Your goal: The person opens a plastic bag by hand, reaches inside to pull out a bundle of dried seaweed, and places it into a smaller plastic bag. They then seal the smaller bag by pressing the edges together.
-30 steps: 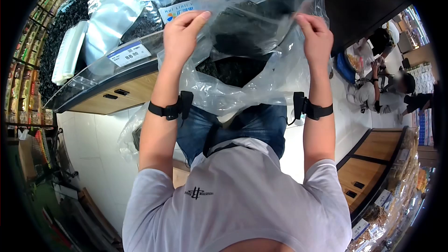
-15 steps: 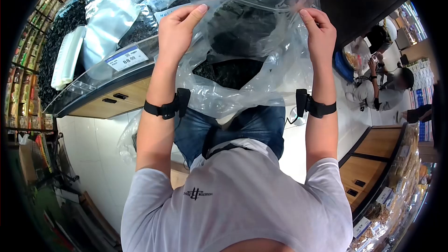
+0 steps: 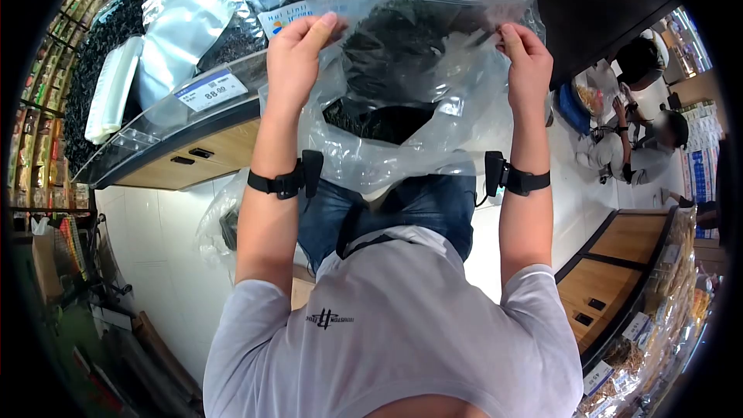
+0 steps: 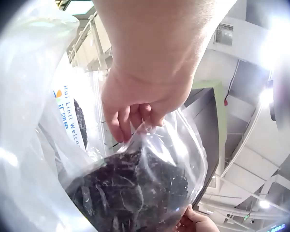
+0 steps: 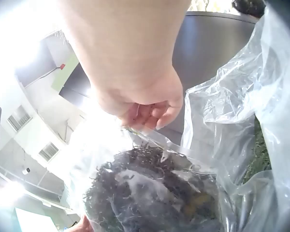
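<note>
My left hand pinches one upper corner of a clear plastic bag between thumb and fingers. The opposite side of its top edge is pinched by my right hand, so the bag hangs stretched between the two. Dark, shredded dried stuff fills its lower part, like dried seaweed in the right wrist view. Beneath it, a larger clear plastic liner gapes in front of my thighs, with more dark dried stuff inside.
To the left is a display bin with a clear front wall, a price tag, dark dried goods and a white plastic pack. Another bag lies on the floor. A wooden cabinet stands right; people are further off.
Both hands keep their pinch on the bag and have shifted only slightly. The bag's top edge has straightened, and the dark contents show more plainly through the plastic.
</note>
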`<state>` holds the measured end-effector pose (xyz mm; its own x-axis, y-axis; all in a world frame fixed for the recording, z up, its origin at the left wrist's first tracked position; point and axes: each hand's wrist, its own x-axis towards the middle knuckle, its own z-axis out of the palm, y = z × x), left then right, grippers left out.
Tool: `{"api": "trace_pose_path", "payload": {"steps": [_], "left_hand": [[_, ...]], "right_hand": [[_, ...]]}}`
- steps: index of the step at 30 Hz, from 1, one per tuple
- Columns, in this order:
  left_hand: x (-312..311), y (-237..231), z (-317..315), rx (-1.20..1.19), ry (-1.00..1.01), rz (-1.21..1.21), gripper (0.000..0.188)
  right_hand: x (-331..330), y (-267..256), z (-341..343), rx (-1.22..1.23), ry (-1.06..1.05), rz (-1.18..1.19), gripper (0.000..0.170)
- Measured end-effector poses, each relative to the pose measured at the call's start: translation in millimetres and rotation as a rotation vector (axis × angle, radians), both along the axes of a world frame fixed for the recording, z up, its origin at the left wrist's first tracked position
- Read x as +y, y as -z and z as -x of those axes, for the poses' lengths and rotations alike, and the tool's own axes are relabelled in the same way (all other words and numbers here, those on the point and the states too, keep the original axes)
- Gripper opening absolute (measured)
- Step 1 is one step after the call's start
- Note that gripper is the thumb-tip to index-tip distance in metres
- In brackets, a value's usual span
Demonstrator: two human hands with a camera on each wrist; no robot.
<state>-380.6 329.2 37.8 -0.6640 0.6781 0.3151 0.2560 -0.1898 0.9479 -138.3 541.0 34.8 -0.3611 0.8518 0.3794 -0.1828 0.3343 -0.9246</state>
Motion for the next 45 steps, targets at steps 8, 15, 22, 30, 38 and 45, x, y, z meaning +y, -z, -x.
{"api": "trace_pose_path", "payload": {"steps": [8, 15, 22, 30, 38, 45], "left_hand": [[20, -7, 3, -0.252, 0.129, -0.264, 0.028], [7, 16, -10, -0.134, 0.503, -0.016, 0.079], [7, 29, -15, 0.004, 0.254, 0.151, 0.057], [2, 33, -23, 0.015, 0.163, 0.139, 0.044], [0, 43, -28, 0.009, 0.118, 0.098, 0.051], [0, 44, -20, -0.188, 0.135, -0.073, 0.049]], "right_hand": [[-14, 33, 8, -0.164, -0.432, -0.034, 0.049], [-13, 43, 16, 0.102, -0.384, 0.156, 0.043], [-16, 51, 16, 0.064, -0.562, 0.19, 0.071], [-40, 37, 23, -0.029, -0.302, 0.145, 0.056], [-46, 47, 29, -0.106, -0.109, 0.011, 0.054], [-52, 47, 12, -0.07, -0.467, 0.186, 0.052]]}}
